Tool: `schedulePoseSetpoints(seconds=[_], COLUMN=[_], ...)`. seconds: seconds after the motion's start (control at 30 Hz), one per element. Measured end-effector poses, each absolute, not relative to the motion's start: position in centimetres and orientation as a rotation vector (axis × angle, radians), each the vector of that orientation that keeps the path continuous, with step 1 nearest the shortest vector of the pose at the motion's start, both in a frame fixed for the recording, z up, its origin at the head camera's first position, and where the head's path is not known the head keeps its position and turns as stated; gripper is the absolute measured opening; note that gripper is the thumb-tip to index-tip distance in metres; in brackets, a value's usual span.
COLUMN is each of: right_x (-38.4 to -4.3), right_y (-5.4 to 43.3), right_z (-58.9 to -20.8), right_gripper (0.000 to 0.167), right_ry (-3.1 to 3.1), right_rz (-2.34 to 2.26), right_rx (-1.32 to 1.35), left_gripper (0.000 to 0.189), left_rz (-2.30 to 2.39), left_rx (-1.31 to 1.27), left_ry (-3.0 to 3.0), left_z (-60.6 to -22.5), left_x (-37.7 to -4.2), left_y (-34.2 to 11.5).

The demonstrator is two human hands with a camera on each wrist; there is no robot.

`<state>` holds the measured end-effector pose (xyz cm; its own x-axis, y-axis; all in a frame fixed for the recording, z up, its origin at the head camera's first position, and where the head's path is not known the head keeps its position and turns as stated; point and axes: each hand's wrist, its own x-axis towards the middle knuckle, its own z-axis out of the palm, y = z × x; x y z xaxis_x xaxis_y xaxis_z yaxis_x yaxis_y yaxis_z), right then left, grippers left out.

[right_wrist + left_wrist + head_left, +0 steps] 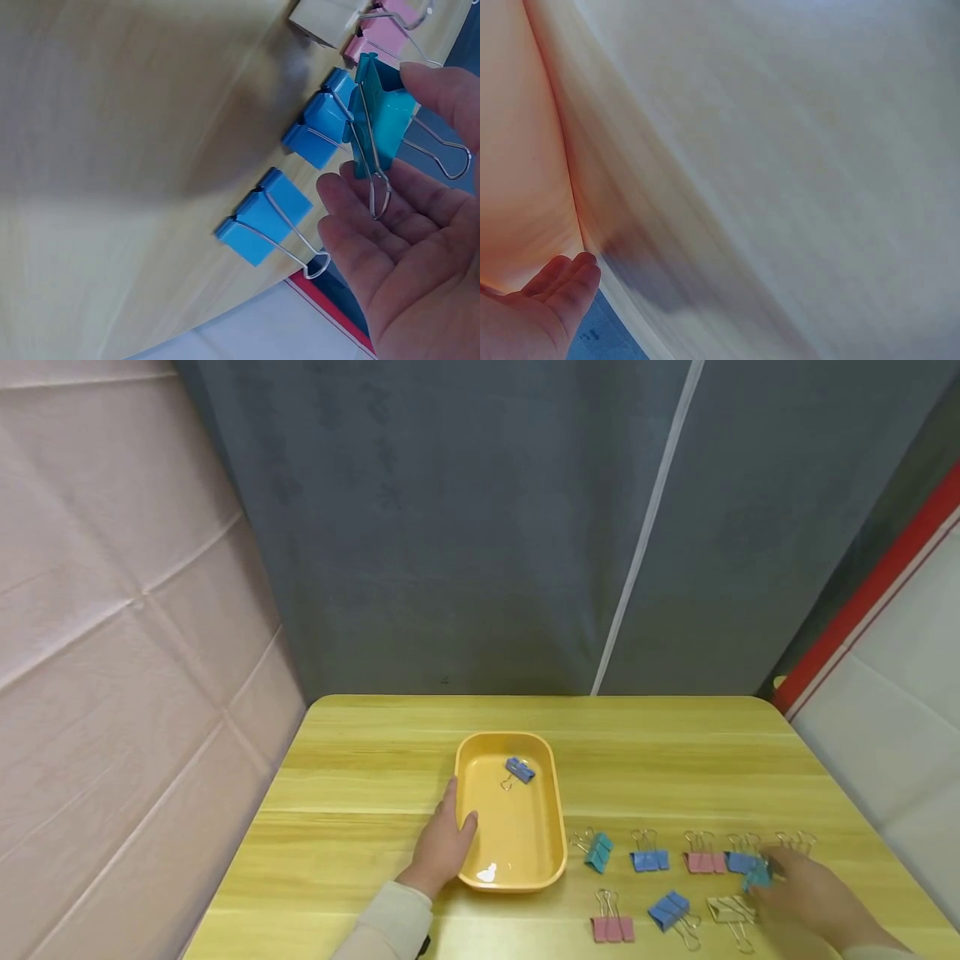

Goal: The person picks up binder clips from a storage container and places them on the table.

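My left hand [441, 845] is at the left side of a yellow-orange tray [558, 827], thumb over its rim and fingers along the outer wall. The left wrist view shows these fingers [574, 289] against the tray wall [525, 150]. Inside the tray lies a blue binder clip [520, 769]. At the right of the table, my right hand [813, 893] holds a teal binder clip [384, 112] between thumb and fingers. Under and beside it lie blue binder clips [264, 217], a pink one [386, 30] and a beige one [326, 19].
More binder clips lie on the wooden table [360, 785] between tray and right hand: another teal one [599, 852], blue ones [649, 860] and pink ones [612, 929]. A dark curtain [465, 527] hangs behind the table, with a pale cloth wall [135, 693] at left.
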<state>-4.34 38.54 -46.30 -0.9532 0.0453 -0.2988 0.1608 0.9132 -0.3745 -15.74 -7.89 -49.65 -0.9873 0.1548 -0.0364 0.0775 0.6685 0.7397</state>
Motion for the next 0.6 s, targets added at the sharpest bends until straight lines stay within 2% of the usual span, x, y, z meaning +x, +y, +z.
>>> schedulePoseSetpoints(seconds=[0.6], right_x=[-3.1], right_y=[39.3], right_z=[-48.1], right_gripper=[0.073], right_ry=[2.784], right_rz=[-0.585], right_rx=[0.174], left_gripper=[0.069], left_rz=[1.216], left_rx=[0.176], left_ry=[2.774], left_z=[-49.8], left_x=[-15.8], left_y=[-7.9])
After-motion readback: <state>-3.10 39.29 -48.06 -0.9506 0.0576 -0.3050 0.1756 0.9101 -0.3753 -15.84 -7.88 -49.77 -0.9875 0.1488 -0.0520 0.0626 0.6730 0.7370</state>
